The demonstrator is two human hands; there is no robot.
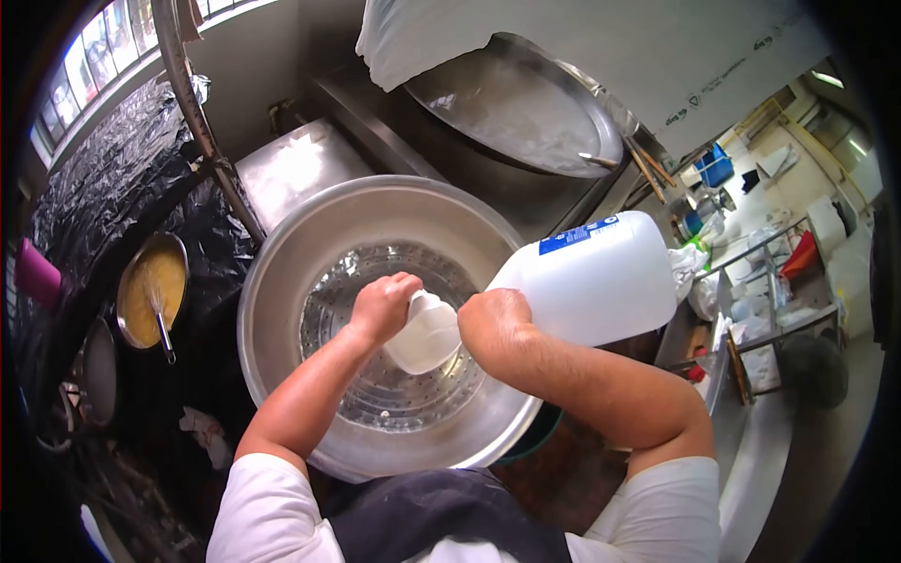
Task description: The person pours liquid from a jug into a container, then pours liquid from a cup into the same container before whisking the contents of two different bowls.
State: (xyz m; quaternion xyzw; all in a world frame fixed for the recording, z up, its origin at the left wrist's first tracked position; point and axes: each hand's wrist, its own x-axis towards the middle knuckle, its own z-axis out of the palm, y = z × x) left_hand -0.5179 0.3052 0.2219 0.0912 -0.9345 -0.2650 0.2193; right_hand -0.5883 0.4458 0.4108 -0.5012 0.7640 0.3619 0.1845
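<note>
Daylit window panes (89, 52) along the upper left, above black plastic sheeting (122, 169) draped down the wall. Behind, a steel counter (291, 164) and a wide steel pan (516, 103) under white cloth (422, 38). Off right, pale floor (826, 450), a wire rack (779, 281), a blue crate (716, 167).

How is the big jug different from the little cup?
The jug is much bigger than the cup. The jug has a blue label; the cup is plain. The right hand tips the jug on its side, while the left hand holds the cup at its mouth. Both are whitish.
</note>
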